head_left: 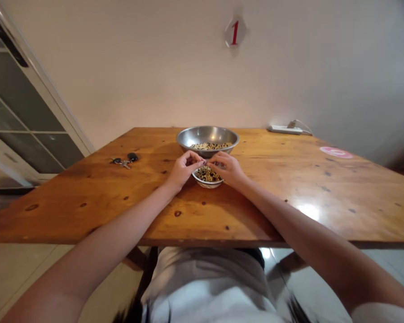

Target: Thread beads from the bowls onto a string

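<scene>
A small bowl (pixel 208 184) holding yellow and dark beans or kernels stands on the wooden table in front of me. Just behind it is a large steel bowl (pixel 207 132) with similar pieces at its bottom. Over the small bowl's left rim, my left hand (pixel 186 168) has thumb and fingertips pinched together. My right hand (pixel 227 168) is over the right rim, its fingers also in a pinch. The fingertips of both hands meet above the small bowl. Whatever they hold is too small to make out.
Keys with a black fob (pixel 125 162) lie on the left of the wooden table (pixel 202 220). A white power strip (pixel 285 129) sits at the back right near the wall, and a round pink sticker (pixel 335 152) is at the right.
</scene>
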Demonstrator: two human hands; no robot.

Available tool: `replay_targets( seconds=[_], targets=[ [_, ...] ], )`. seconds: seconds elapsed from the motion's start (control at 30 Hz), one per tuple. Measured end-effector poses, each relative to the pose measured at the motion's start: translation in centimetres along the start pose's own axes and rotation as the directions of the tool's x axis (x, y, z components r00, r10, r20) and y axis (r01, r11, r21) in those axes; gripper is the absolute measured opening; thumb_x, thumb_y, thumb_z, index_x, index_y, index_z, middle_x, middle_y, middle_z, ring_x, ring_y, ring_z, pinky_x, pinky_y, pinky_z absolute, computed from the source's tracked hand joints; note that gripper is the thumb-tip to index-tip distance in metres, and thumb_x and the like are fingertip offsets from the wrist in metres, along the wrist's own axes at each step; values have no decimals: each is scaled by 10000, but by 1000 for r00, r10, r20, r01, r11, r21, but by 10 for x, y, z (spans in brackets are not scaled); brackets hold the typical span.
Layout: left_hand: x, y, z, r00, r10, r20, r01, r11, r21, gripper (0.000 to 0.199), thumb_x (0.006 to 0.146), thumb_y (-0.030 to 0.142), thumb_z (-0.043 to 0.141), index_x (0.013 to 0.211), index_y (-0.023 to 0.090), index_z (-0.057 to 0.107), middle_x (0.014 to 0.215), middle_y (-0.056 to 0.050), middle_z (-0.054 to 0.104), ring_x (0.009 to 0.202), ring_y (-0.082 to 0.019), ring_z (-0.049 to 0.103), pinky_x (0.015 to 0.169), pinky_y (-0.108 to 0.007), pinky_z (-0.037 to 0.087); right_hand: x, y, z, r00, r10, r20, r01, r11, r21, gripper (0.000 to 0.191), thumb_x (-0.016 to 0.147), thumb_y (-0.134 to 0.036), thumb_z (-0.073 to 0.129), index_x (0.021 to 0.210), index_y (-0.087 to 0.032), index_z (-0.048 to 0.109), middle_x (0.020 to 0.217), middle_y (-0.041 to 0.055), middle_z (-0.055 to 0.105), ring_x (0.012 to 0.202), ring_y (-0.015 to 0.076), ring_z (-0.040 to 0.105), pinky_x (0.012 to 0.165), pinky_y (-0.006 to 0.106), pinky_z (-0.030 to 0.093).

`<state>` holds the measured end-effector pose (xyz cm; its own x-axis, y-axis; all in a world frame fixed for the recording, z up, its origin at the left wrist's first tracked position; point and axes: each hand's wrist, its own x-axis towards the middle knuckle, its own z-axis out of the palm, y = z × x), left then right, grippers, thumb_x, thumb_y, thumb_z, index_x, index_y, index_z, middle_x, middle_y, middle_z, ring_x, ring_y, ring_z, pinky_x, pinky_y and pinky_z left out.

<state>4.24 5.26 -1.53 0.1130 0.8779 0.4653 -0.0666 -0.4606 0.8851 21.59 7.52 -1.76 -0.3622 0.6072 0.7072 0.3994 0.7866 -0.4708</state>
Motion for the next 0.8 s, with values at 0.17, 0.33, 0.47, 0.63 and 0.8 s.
replay_targets(
  seconds=[0.17,0.33,0.47,0.63,0.8],
  targets=[
    [-1,1,3,998,54,-18,-51,989,140,159,725,280,653,718,176,532,767,-3,613,784,-147,581,778,-279,449,0,-4,-1,999,36,-26,-35,999,35,113,788,-277,621,769,-202,704,727,23,608,697,157,567,667,298,460],
    [5,6,0,991,128,-42,-112,956,272,99,807,289,567,832,202,524,856,-13,620,835,-159,599,782,-290,473,-2,-7,-1,990,126,-59,-120,989,88,137,796,-295,609,807,-209,715,754,38,659,693,167,601,654,303,480],
    [50,18,-12,992,106,69,-126,884,451,106,844,221,541,942,219,581,1003,-33,632,966,-161,585,911,-322,451,-1,-7,4,972,211,-99,-195,969,152,154,779,-325,620,834,-210,706,712,24,674,617,157,588,585,279,480],
    [132,10,-12,964,-208,168,40,733,679,269,896,325,528,1119,181,570,1162,-80,579,990,-192,587,841,-384,509,-3,-8,9,938,297,-180,-257,942,216,201,758,-369,638,835,-190,687,703,29,678,585,152,580,555,273,480],
    [163,-14,-4,907,-389,163,137,637,759,322,880,325,554,1164,173,547,1180,-84,565,1008,-209,584,838,-397,513,-6,-12,9,921,301,-246,-251,944,214,161,762,-366,637,773,-211,682,686,25,665,570,152,549,556,284,468]
  ],
)
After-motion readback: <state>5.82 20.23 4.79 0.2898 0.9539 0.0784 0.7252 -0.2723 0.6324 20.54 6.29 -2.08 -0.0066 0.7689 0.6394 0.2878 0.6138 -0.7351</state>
